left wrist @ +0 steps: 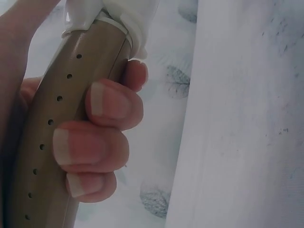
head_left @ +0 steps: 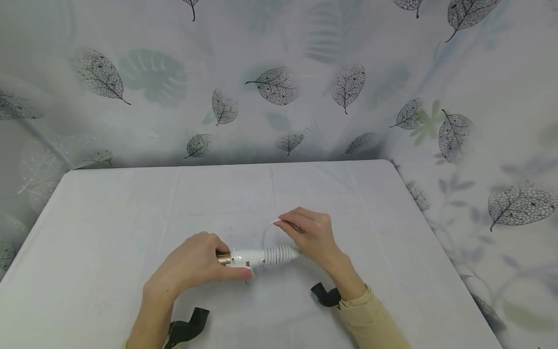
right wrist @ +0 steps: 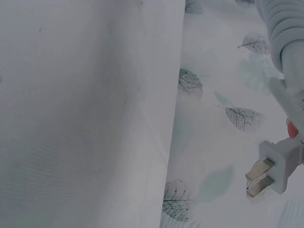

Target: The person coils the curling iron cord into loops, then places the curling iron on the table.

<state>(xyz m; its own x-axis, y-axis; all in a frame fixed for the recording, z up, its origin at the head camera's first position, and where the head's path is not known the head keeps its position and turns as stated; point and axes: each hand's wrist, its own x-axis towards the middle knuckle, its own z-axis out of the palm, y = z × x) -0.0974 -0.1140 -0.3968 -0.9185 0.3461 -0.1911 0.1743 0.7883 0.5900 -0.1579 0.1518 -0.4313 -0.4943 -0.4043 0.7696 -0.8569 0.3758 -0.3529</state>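
A hair styling iron [head_left: 247,257] with a gold barrel and a white handle lies crosswise between the hands in the head view. My left hand [head_left: 192,264] grips its barrel. In the left wrist view the fingers [left wrist: 90,145] curl round the gold barrel [left wrist: 78,76], which has a row of small holes. White cord [head_left: 278,255] is wound in several coils round the handle's right end. My right hand [head_left: 315,232] pinches a loose stretch of cord [head_left: 264,232] above the coils. A white two-pin plug [right wrist: 275,166] shows at the right wrist view's edge, near a fingertip.
A white-covered table [head_left: 109,218] lies beneath the hands. Behind it and at its sides hangs leaf-patterned cloth [head_left: 279,116]. Black curved pieces [head_left: 189,325] sit at both wrists, by the light yellow sleeves [head_left: 370,315].
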